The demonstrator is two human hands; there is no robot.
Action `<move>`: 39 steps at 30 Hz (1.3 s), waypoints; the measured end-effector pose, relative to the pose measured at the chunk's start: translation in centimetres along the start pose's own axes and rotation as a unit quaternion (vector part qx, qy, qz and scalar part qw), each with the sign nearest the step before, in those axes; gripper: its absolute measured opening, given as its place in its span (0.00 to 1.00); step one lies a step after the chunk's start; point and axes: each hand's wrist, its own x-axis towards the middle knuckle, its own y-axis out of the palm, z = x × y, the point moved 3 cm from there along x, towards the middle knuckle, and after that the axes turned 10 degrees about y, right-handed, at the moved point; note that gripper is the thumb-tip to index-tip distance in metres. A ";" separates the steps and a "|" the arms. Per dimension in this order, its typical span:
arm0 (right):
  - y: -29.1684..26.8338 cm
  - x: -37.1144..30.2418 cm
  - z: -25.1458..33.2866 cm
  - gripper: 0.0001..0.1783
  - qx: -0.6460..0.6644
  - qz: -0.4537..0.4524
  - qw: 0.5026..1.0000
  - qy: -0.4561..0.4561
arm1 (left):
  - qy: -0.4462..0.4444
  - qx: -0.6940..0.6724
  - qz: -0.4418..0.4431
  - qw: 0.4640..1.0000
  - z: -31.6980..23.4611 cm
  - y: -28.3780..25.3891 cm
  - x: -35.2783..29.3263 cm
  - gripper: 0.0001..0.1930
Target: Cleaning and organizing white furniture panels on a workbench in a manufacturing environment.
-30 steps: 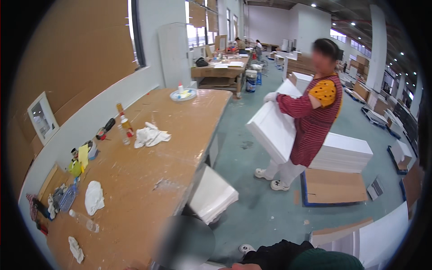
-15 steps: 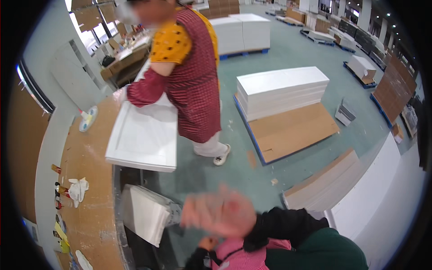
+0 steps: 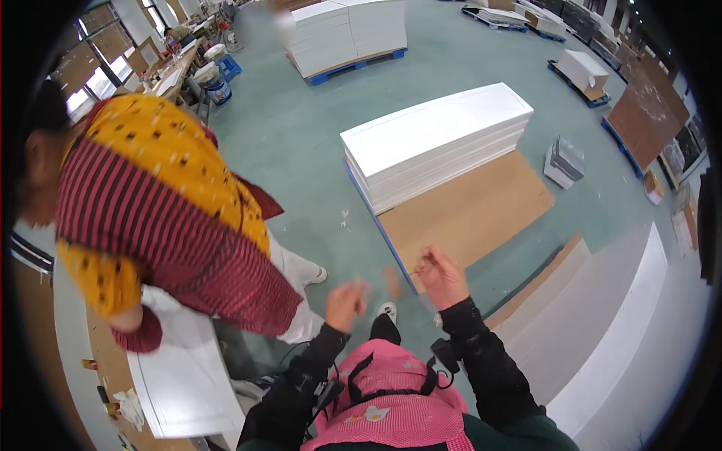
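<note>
Both of my hands are held out over the floor in front of my pink apron (image 3: 391,383). My left hand (image 3: 347,304) is smeared by motion, so its fingers cannot be made out clearly. My right hand (image 3: 442,278) is raised near the front corner of a brown cardboard sheet (image 3: 466,210), its fingers loosely bent and apart, with nothing visible in them. Beyond it, a stack of white panels (image 3: 440,143) lies on the far part of that sheet. At my left, a co-worker (image 3: 173,225) in a striped red apron leans over a white panel (image 3: 184,368) on the workbench.
A blue pallet (image 3: 380,225) edges out under the cardboard. To the right stand a grey box (image 3: 564,161) and leaning white boards (image 3: 609,331). More white panels (image 3: 350,34) are stacked on a pallet at the back. Buckets (image 3: 213,83) stand by a far bench.
My view has swung, and I face the panel stack more squarely. My hands have moved apart and forward. The co-worker now appears nearer, at the left, still leaning over the white panel.
</note>
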 end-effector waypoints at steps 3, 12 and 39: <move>-9.1 6.7 3.2 0.12 -0.201 -0.107 0.974 0.017 | 0.003 -0.575 0.060 0.816 -7.7 0.6 13.2 0.38; -19.7 16.0 3.3 0.18 -0.454 -0.180 0.839 0.241 | 0.044 -0.224 0.077 0.970 -11.9 -6.1 38.0 0.31; 15.5 98.7 -14.9 0.21 -0.691 0.354 0.599 0.196 | -0.286 0.206 0.046 0.935 4.5 -61.0 77.3 0.29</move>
